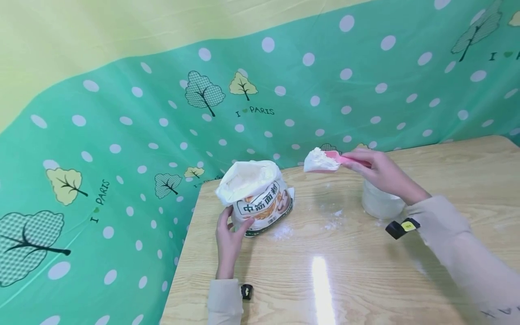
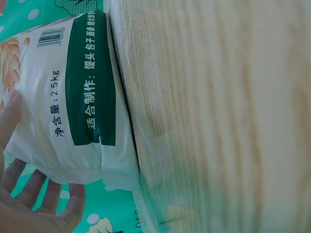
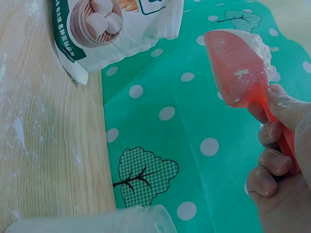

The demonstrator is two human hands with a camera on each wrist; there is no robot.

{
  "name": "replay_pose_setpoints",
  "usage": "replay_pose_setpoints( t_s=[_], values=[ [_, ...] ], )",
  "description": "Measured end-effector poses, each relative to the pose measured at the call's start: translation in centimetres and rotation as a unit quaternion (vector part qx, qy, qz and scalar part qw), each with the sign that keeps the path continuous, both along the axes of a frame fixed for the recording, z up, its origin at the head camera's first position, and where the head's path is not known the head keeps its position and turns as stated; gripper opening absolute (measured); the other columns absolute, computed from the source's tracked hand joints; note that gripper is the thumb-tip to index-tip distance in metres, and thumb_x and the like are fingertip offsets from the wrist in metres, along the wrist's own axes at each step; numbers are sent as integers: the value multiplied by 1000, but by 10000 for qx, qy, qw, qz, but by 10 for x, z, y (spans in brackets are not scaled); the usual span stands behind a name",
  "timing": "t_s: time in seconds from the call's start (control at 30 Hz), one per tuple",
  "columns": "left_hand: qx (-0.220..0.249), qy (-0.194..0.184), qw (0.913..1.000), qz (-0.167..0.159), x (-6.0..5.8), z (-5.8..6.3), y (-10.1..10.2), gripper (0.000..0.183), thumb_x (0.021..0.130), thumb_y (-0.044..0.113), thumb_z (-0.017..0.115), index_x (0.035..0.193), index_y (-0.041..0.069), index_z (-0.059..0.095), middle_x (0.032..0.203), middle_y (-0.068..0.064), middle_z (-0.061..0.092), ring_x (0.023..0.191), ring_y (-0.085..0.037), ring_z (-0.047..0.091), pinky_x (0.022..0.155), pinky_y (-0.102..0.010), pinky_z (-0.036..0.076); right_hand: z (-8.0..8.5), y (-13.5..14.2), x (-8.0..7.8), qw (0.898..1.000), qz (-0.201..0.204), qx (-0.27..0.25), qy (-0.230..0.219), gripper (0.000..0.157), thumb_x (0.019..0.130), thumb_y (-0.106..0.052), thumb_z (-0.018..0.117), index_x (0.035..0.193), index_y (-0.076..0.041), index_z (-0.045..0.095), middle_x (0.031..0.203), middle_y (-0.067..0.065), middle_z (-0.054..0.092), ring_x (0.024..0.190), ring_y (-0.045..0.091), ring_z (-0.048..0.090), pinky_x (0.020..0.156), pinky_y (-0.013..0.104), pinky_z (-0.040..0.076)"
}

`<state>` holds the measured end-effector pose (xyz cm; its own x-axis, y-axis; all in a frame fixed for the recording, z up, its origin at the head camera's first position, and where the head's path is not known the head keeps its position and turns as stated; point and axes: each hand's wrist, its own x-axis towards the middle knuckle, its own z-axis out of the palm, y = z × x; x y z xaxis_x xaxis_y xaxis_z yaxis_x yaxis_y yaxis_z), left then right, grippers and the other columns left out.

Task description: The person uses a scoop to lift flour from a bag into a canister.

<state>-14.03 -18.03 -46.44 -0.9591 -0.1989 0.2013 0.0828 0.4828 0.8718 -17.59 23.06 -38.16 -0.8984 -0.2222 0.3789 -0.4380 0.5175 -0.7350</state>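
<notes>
A white bag of flour (image 1: 264, 203) stands with its mouth open on the left part of the table. My left hand (image 1: 229, 237) holds its lower left side; the thumb lies on the printed front and the other fingers curl round the side, as the left wrist view shows. My right hand (image 1: 375, 169) grips the handle of a pink scoop (image 1: 334, 156) in the air, right of the bag. White flour (image 1: 318, 160) is heaped in the scoop. Below the right hand stands a whitish translucent container (image 1: 379, 203), its top partly hidden by the hand and forearm.
Spilled flour (image 1: 334, 221) dusts the wooden table (image 1: 284, 280) between the bag and the container. A green dotted cloth (image 1: 162, 135) hangs behind the table and along its left. A black device with a yellow label (image 1: 402, 228) is at the right wrist.
</notes>
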Motion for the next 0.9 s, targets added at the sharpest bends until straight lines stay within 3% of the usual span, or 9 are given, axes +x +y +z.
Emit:
replay_pose_setpoints(
  t_s=[0.17,0.33,0.4,0.57,0.63,0.73,0.83,0.87,0.9],
  values=[
    [-34,29,10000,31,0,0,0,76,77,38,85,141,14,52,141,-7,54,131,-24,48,104,-46,48,1,8,6,9992,-212,92,-326,32,97,-14,64,127,-5,66,122,15,66,104,16,59,77,1,44],
    [-14,75,10000,7,-1,0,0,76,76,38,85,141,13,52,140,-8,54,131,-25,48,104,-47,48,1,17,11,9987,-262,99,-436,33,97,-15,64,128,-5,66,130,18,64,122,29,56,83,-4,38],
    [5,79,10000,0,-1,0,0,76,76,38,85,141,14,52,140,-8,54,131,-24,48,104,-47,48,0,21,13,9987,-271,80,-413,32,97,-15,64,128,-6,66,130,17,64,121,16,58,84,-4,38],
    [11,81,10000,-22,-1,-1,0,77,76,39,85,141,14,52,141,-8,53,131,-24,48,104,-47,48,-6,29,16,9994,-224,183,-187,33,98,-14,62,129,-2,65,123,20,66,96,-16,52,80,-3,42],
    [19,82,10000,-21,-1,-1,0,77,76,39,85,141,13,52,141,-8,53,131,-24,48,104,-46,48,-8,31,17,9994,-207,255,-91,33,98,-14,62,129,-1,64,122,22,66,95,-12,54,79,-2,42],
    [27,87,10000,-19,-1,-1,0,77,76,38,85,141,13,52,141,-8,54,131,-24,48,103,-46,48,-9,34,19,9992,-272,246,-183,33,98,-15,63,129,-2,64,127,22,64,112,14,61,81,-4,39],
    [13,90,10000,-15,-1,-1,-1,77,76,38,85,141,14,52,141,-7,54,131,-24,48,103,-46,48,-10,38,22,9988,-330,189,-312,35,97,-16,64,130,-3,64,134,23,59,125,39,53,83,-7,35],
    [5,89,10000,-14,-1,-1,-1,77,76,39,85,141,14,52,141,-7,54,131,-24,48,103,-45,48,-10,39,23,9988,-334,174,-320,35,97,-15,65,130,-3,64,136,24,58,126,42,50,84,-7,34],
    [-3,83,10000,-12,-1,-1,-1,77,76,39,85,141,14,52,141,-7,54,131,-23,48,103,-45,48,-10,40,24,9987,-363,141,-344,35,97,-15,65,131,-5,64,137,23,57,128,35,51,84,-7,34]
  ],
)
